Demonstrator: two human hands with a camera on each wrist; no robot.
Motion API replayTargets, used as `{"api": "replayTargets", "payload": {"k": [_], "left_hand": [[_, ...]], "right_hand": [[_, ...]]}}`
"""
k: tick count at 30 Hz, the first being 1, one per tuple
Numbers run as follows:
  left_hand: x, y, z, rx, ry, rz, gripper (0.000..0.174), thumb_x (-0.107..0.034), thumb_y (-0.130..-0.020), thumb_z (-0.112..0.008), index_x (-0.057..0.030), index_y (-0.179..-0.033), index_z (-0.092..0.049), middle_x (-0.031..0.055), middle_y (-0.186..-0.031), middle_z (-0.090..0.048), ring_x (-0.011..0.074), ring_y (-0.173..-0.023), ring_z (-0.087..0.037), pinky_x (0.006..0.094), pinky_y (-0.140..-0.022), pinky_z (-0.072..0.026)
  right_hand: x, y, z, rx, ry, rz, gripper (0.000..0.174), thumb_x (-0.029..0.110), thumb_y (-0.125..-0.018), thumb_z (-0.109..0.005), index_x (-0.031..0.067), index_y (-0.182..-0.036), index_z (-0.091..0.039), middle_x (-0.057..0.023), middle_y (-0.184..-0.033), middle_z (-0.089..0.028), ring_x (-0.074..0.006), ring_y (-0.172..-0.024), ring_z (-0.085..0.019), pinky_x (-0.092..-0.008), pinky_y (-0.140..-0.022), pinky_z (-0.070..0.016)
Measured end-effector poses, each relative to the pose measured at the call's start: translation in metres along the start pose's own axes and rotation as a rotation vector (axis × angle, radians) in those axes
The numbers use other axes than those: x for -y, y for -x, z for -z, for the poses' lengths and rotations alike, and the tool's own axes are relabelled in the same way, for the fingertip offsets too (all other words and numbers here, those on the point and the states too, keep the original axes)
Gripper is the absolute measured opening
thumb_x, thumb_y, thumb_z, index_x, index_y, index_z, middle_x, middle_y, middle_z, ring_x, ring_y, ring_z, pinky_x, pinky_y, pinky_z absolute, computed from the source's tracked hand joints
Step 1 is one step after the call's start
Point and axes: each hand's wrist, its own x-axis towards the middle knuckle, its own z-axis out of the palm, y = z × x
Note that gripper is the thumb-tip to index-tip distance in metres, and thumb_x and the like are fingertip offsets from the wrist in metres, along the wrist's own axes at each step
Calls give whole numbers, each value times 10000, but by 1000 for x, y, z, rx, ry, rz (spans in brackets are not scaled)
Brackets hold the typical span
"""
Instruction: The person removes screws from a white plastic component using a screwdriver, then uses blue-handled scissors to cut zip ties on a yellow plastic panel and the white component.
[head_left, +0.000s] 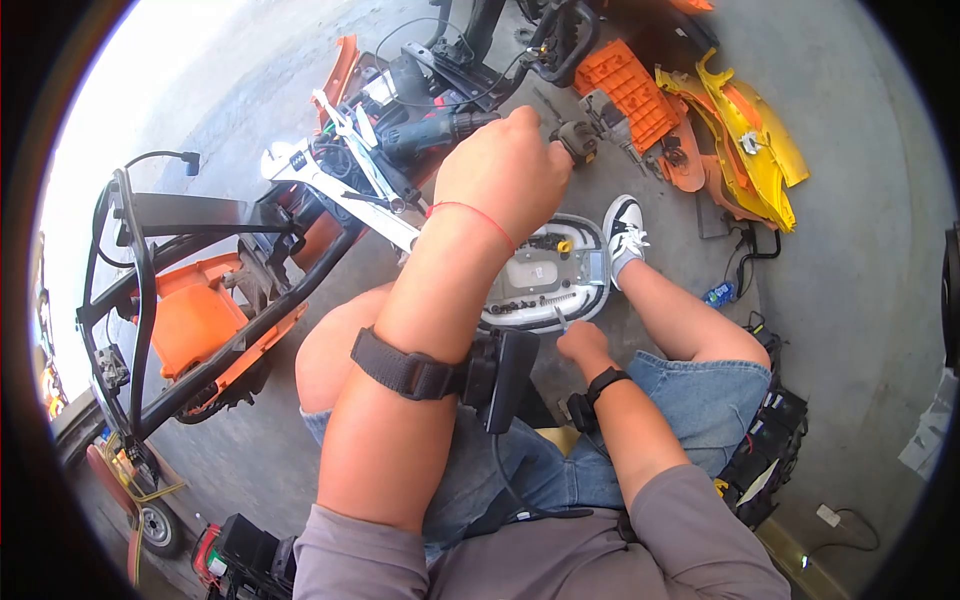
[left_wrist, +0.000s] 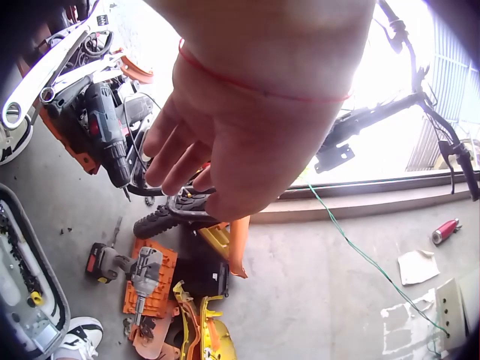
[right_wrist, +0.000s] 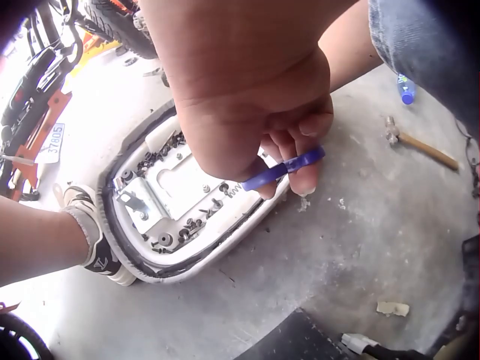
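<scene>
My left hand (head_left: 505, 165) is raised high in front of me, above the floor parts; its fingers (left_wrist: 174, 150) hang loosely bent and hold nothing. Lower down, my right hand (head_left: 585, 345) pinches a tool with blue handles (right_wrist: 285, 169) between thumb and fingers. A narrow grey tip (head_left: 561, 316) sticks out of that grip; the tool's kind is unclear. Just past this hand lies an oval white pan (right_wrist: 251, 202) with a dark soft rim, like an upturned seat. Several screws and small fittings, a spring (right_wrist: 234, 190) and a metal bracket (right_wrist: 142, 208) lie in it.
A dark drill (head_left: 420, 135) and large wrenches (head_left: 345, 195) rest on a frame at the left. Beyond the pan lie a cordless impact tool (left_wrist: 103, 264), orange panels (head_left: 625, 90) and yellow panels (head_left: 745, 150). A hammer (right_wrist: 427, 151) lies on the floor at right.
</scene>
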Motion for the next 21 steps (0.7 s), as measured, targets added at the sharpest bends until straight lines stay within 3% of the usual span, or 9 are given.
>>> {"api": "replayTargets", "payload": {"k": [7,9,21], "left_hand": [[3,0,-3,-21,-22,-10,286,-222,-898,-534,42,-971,-616,252,-947,-699,398,-930,-686,464,-856,-538],[3,0,-3,-38,-35,-17,289,-221,-899,-527,42,-974,-619,250,-950,-701,399,-929,-686,465,-860,-537],[-1,1,-7,0,-16,-20,286,-226,-902,-529,25,-986,-636,235,-974,-705,392,-929,-686,459,-859,-540]], "right_hand": [[11,3,-3,-90,-64,-12,361,271,-848,-619,22,-1087,-727,-208,-1163,-693,-364,-1109,-659,-444,-924,-527],[17,2,-4,-78,-47,11,333,194,-842,-611,49,-1120,-722,-180,-1188,-693,-337,-1133,-657,-424,-926,-531],[16,4,5,-40,4,-29,319,201,-831,-629,45,-1087,-740,-185,-1154,-706,-336,-1100,-674,-411,-902,-543]]}}
